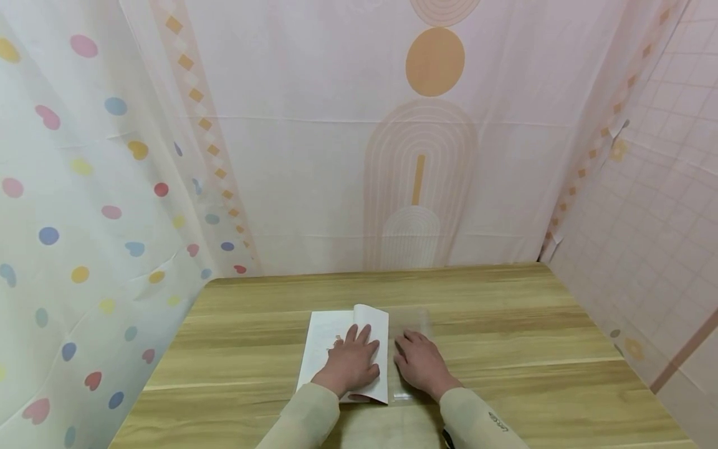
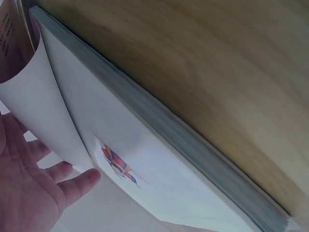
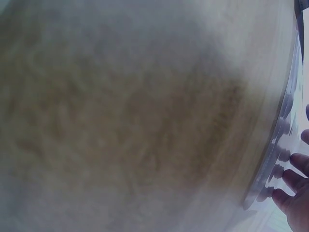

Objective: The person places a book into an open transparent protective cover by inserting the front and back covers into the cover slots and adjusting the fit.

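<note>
A white book (image 1: 325, 340) lies on the wooden table (image 1: 505, 330), its cover leaf curling up at the right edge. My left hand (image 1: 350, 365) rests flat on the book with straight fingers. In the left wrist view the left hand's fingers (image 2: 72, 186) press a white page beside a small red and blue picture (image 2: 118, 164), and the book's page block (image 2: 193, 145) shows. A clear plastic sheet (image 1: 412, 321) lies just right of the book. My right hand (image 1: 421, 362) lies flat on it. The right hand's fingertips (image 3: 294, 186) touch the clear sheet's edge (image 3: 277, 145).
Patterned curtains hang close on three sides: a dotted one (image 1: 84, 218) at left, a pink arched one (image 1: 415, 156) behind, a gridded one (image 1: 656, 218) at right. Bare wood stretches to the right of my hands and behind the book.
</note>
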